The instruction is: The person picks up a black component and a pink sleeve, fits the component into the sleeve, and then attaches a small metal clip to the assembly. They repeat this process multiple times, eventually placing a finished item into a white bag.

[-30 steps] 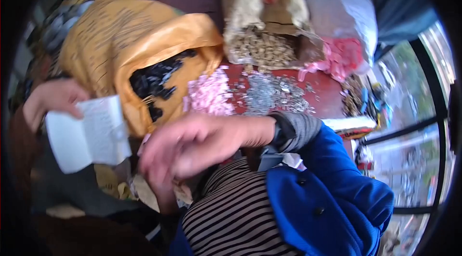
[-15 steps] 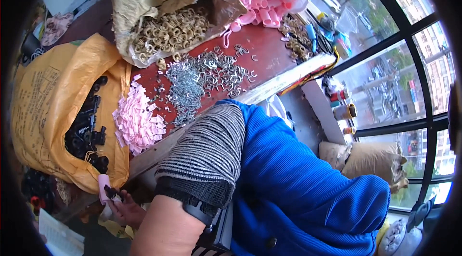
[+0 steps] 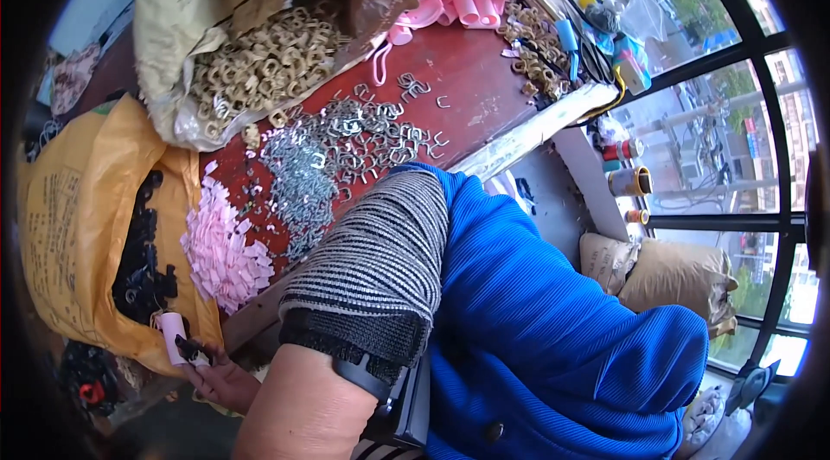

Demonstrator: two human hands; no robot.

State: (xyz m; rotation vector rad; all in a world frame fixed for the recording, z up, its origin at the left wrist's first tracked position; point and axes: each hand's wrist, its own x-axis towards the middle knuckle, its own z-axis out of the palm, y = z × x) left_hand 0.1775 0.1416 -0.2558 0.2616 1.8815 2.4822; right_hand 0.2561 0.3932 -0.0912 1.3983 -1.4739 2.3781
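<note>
Head view: shows the left hand [image 3: 220, 380] at the lower left, near the left end of the near edge of the red table [image 3: 471, 71], partly behind the right forearm [image 3: 303, 408]. Appears clamped at the fingertips on a pink tube [image 3: 173, 332] and a small black piece [image 3: 188, 348]. Has the tube just beyond the fingertips, nearly upright with a slight tilt, lower end beside them and black piece between. Probably grips low to leave most of the tube uncovered; cannot tell how the thumb sits. Cannot tell how the fingers of the right hand stand, past the lower edge of the view.

Right behind the tube, shows an orange sack [image 3: 82, 226] at the table's left end, open mouth full of black parts [image 3: 143, 265]. Farther back, toward the table's far edge, shows a brown paper sack [image 3: 169, 71] spilling tan rings [image 3: 268, 67]. Probably lie with mouths turned toward the near edge for easy reach.

Along the near edge, shows pale pink strips [image 3: 220, 244] beside the orange sack, then small grey metal bits [image 3: 298, 188] and U-shaped metal pieces [image 3: 389, 144]. Seem heaped by kind, perhaps against mixing, though touching where grey bits meet U-shapes.
</note>
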